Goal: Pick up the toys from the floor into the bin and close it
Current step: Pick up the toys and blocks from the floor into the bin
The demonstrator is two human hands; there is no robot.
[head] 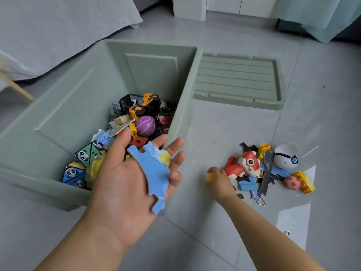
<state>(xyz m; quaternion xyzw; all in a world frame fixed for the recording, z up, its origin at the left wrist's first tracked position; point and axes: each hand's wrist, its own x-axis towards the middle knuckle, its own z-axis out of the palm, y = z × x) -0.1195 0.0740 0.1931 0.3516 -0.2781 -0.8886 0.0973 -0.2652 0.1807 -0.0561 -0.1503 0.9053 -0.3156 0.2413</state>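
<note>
Bin (64, 98): at left on the floor (214, 130), uncovered, part filled with toys.

Left hand (125, 178): palm up at the bin's near right corner, fingers spread and nearly straight, with a blue puzzle piece (154, 173) lying loose across them, not pinched. For a clean release, carry the palm further over the opening, then tilt toward the bin's middle. Avoid tipping at the rim: risk of a slide down the outside wall.

Lid (236, 81): flat on the floor, just behind the bin's right side. Leave in place until after floor clearance.

Right hand (218, 178): low at the near edge of the toy pile, fingers curled round a small yellow toy (210, 178); detail blurred. Lift straight up before swinging left, to avoid dragging the red fox toy (244, 165) just beside it.

Further right, yet to collect: white ball (285, 156), yellow bricks (305, 181), pink ball (292, 182).
</note>
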